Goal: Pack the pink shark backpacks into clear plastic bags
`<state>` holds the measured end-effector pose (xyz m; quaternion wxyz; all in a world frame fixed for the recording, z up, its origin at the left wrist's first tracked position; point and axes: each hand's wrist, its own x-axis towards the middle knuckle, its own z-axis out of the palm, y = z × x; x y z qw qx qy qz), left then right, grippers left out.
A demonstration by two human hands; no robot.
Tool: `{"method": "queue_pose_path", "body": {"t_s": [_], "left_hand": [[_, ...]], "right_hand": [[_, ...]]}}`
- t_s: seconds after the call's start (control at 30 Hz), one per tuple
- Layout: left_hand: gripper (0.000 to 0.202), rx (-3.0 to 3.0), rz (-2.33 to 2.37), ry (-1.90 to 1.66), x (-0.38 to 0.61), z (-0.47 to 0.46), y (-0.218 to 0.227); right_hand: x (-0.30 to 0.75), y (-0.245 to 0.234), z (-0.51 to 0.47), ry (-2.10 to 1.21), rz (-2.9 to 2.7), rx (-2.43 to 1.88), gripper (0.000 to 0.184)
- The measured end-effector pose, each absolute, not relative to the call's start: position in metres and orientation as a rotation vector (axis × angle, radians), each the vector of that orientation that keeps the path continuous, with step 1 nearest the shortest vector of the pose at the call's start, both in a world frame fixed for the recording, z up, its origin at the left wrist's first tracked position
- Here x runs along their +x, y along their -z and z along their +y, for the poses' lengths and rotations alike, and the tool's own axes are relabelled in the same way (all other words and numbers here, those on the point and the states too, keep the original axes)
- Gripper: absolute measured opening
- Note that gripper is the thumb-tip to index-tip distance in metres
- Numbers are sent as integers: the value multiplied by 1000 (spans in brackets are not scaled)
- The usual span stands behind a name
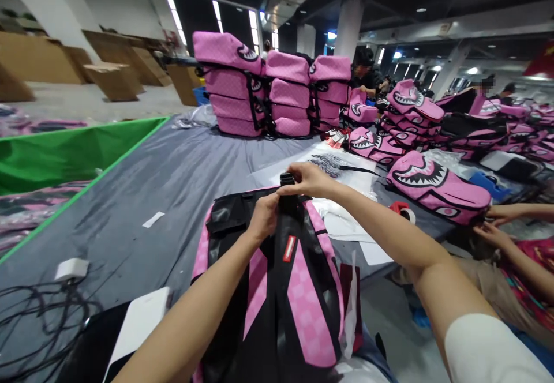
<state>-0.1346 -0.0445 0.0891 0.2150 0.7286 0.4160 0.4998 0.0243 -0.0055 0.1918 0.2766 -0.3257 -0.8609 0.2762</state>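
A pink and black backpack (pixel 311 308) lies in front of me with its strap side up, a small red label (pixel 289 248) near its top. My right hand (pixel 309 180) is closed on a black strap (pixel 286 180) at the top of the bag, thumb and fingers pinching it. Just below and to the left, my left hand (pixel 264 216) is closed on the same strap area, its fingertips partly hidden. The two hands nearly touch. A dark red tag (pixel 351 308) and a clear plastic strip hang at the bag's right side.
Stacked pink backpacks (pixel 234 100) stand at the table's back. More shark-face backpacks (pixel 437 187) lie to the right, where a co-worker's hands (pixel 493 227) touch one. Cables (pixel 38 319) and a white box (pixel 141 319) are at left. A green-edged bin (pixel 73 155) adjoins the table.
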Motion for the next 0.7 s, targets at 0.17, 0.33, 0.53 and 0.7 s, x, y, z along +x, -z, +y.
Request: {"method": "queue_pose_path", "body": {"t_s": [0.17,0.33,0.53,0.7], "left_hand": [[16,1746,1212,-1176,-140,-91,-65],[25,1557,1092,-1077,-116,-163,-54],[29,1622,1286,-570,-133,-214,-85],[39,1540,1768,-1013,-215,-150,-94]], "right_hand": [[34,-176,42,-508,-2193,-989,34],[20,-128,72,-311,-2428,-1220,30],[-11,-74,77,-356,-2574,-1162,51],[-8,-44,77,-196,-2618,-1201,67]]}}
